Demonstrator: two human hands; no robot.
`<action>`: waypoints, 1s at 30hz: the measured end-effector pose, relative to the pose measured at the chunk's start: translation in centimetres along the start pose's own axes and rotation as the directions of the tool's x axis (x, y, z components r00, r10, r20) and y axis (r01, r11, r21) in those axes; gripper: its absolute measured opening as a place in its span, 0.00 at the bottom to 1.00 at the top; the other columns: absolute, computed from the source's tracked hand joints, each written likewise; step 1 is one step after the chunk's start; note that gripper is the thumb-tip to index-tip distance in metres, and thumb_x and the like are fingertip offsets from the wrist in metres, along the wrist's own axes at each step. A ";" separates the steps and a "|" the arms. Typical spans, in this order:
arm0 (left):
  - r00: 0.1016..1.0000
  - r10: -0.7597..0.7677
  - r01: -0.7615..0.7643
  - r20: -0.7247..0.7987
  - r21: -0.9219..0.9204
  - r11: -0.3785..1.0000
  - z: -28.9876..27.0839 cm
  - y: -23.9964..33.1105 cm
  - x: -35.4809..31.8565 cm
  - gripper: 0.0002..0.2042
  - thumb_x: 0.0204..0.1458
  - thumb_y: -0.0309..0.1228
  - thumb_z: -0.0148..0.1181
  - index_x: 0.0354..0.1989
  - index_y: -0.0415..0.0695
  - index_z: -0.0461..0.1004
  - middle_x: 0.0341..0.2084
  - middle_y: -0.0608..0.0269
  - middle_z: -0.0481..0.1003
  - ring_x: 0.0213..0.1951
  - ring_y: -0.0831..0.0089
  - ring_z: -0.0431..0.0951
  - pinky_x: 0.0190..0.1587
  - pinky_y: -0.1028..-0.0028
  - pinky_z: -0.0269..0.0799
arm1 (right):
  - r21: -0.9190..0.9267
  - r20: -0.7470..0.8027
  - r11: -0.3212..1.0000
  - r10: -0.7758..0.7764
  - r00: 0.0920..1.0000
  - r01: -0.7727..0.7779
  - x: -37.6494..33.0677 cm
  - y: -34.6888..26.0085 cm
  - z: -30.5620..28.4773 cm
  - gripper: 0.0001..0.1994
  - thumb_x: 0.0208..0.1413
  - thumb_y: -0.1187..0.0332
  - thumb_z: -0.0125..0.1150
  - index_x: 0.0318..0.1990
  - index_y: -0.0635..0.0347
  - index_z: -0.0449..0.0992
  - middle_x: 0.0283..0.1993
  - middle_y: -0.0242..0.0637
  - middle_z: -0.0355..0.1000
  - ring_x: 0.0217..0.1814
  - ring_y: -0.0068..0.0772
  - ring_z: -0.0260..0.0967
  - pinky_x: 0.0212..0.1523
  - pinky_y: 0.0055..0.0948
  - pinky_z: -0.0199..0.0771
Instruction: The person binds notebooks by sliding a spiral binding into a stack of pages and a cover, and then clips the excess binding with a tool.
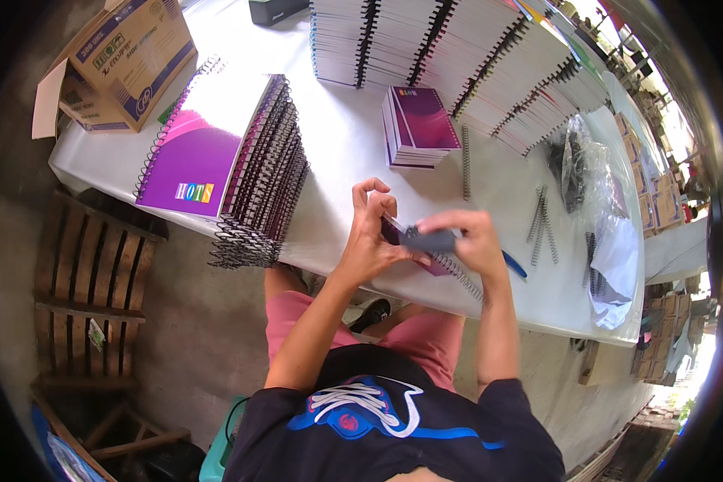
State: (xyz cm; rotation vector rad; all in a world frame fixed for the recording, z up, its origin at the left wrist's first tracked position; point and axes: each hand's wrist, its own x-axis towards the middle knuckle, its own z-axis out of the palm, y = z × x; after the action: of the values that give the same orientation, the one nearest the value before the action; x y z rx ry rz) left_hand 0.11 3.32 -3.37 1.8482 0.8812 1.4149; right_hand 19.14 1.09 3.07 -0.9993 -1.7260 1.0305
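Above the table's near edge, my left hand (369,233) is closed round a small purple notebook (390,230), its thumb underneath. My right hand (478,241) curls its fingers over a dark grey, block-like thing (430,239), blurred and pressed against the notebook; its exact kind cannot be made out. A loose metal spiral coil (462,281) trails from the notebook's lower side, below my right hand. Just right of that hand lies a blue curved handle (514,265), the rest of it hidden. A small stack of purple notebooks (422,124) stands beyond my hands.
Left on the white table (337,153) stands a tall stack of purple spiral notebooks (197,161), with an open carton (128,64) behind. Rows of bound books (450,56) fill the back. Loose coils (542,225) and clear plastic wrap (606,209) lie right. A wooden slatted chair (96,281) is at left.
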 end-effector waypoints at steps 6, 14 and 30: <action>0.998 0.037 -0.039 -0.059 -0.033 0.999 0.5 -0.8 0.0 0.48 0.13 0.46 0.81 0.40 0.43 0.50 0.38 0.56 0.53 0.44 0.63 0.58 0.47 0.70 0.61 | -0.118 0.100 0.993 -0.009 0.995 0.021 1.6 -0.3 0.4 0.11 0.40 0.81 0.61 0.34 0.65 0.81 0.37 0.43 0.78 0.39 0.34 0.77 0.44 0.27 0.74; 0.999 -0.051 0.051 -0.003 -0.090 0.995 0.5 -1.0 0.1 0.50 0.11 0.45 0.82 0.40 0.43 0.48 0.39 0.56 0.52 0.45 0.66 0.58 0.46 0.73 0.63 | -0.132 0.071 0.990 0.068 0.995 -0.058 3.4 -0.1 1.1 0.15 0.38 0.85 0.59 0.36 0.62 0.81 0.35 0.39 0.79 0.38 0.25 0.75 0.42 0.23 0.73; 0.880 -0.466 0.410 -0.085 -0.359 0.839 -0.6 2.1 -0.6 0.09 0.44 0.27 0.69 0.31 0.38 0.77 0.24 0.67 0.69 0.27 0.82 0.66 0.31 0.83 0.62 | -0.800 -0.501 0.247 0.228 0.835 -0.547 -11.5 0.5 -2.2 0.25 0.55 0.60 0.56 0.62 0.49 0.64 0.65 0.47 0.55 0.65 0.54 0.50 0.61 0.49 0.55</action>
State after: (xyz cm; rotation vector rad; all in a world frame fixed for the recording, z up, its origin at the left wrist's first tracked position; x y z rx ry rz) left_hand -0.33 1.74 -1.86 1.1887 1.0039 1.3345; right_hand 24.79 -8.75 0.12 -2.3154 -1.7904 -0.0471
